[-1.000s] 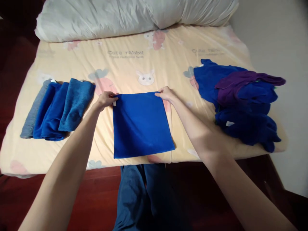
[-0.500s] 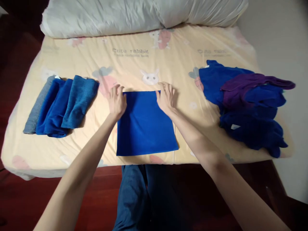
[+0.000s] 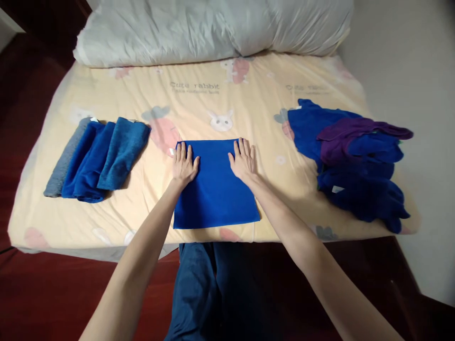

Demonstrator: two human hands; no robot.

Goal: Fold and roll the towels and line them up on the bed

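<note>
The blue cloth (image 3: 215, 187) lies flat on the bed (image 3: 199, 94), close to the near edge, right in front of the person. The left hand (image 3: 184, 166) and the right hand (image 3: 243, 161) both press down on its far part. The fingers are open and spread flat; they hold nothing.

At 9 o'clock from the cloth lies a row of folded towels (image 3: 97, 158). At 3 o'clock sits a messy pile of blue and purple cloths (image 3: 355, 166), well apart.

What could go wrong? The bed sheet looks soft, so a hard push could bunch it up and wrinkle the cloth. The near edge of the cloth is close to the bed's edge, so a pull toward 6 o'clock could slide it off onto the floor (image 3: 46, 293).
</note>
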